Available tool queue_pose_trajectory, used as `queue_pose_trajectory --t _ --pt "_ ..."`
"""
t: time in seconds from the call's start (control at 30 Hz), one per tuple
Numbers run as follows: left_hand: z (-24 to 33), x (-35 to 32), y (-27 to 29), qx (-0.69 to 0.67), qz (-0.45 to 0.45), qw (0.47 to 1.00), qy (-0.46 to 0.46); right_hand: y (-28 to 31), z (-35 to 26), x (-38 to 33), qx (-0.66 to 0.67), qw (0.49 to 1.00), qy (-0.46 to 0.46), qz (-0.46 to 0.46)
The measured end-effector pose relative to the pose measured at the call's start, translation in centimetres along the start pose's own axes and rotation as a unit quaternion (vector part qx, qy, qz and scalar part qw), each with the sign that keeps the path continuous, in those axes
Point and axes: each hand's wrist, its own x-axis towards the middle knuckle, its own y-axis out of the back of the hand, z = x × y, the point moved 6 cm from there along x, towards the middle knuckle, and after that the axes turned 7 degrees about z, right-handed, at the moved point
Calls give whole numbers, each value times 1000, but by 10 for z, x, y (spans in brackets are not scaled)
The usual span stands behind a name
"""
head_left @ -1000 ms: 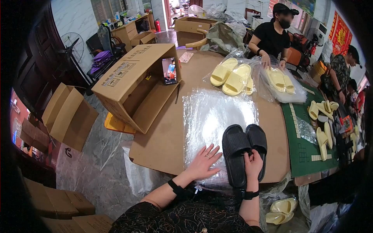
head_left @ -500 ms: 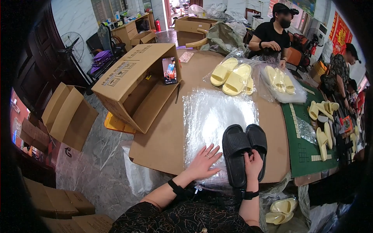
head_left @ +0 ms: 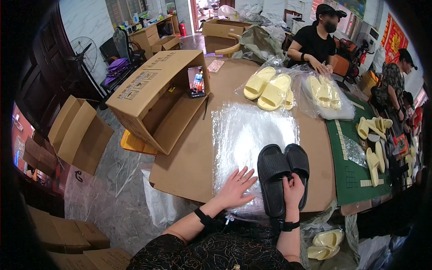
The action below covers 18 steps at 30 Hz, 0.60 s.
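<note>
A pair of black slide slippers [head_left: 272,191] lies on the near right part of a stack of clear plastic bags [head_left: 252,130]. My right hand [head_left: 293,192] is closed on the slippers, its fingers pinching where the two meet, just below the straps. Part of the right slipper is hidden behind that hand. With fingers spread, my left hand [head_left: 235,188] rests flat on the bags, a little left of the slippers, and holds nothing.
Cardboard covers the table [head_left: 184,166]. An open carton [head_left: 157,90] lies on its side at left, a phone [head_left: 196,82] propped against it. Bagged yellow slippers [head_left: 275,92] sit beyond the bags. A co-worker [head_left: 313,45] stands at the far side; a green mat [head_left: 351,166] is at right.
The co-worker's two hands have come together over the bagged yellow slippers at the far right. My hands and the black slippers have stayed in place.
</note>
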Motion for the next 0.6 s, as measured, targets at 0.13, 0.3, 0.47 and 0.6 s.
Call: queue_pose_trajectory --t 0.13,0.3,0.47,0.6 --pt "1 1 1 0 1 1000 0 0 0 0 -5 1000 16 8" --pt "1 1 0 -3 4 1000 0 0 2 1 -10 1000 18 8" --pt "0 0 1 -1 10 1000 -4 1 -2 0 -11 1000 19 11" --pt "1 1 2 0 9 1000 -4 1 -2 0 -8 1000 23 13"
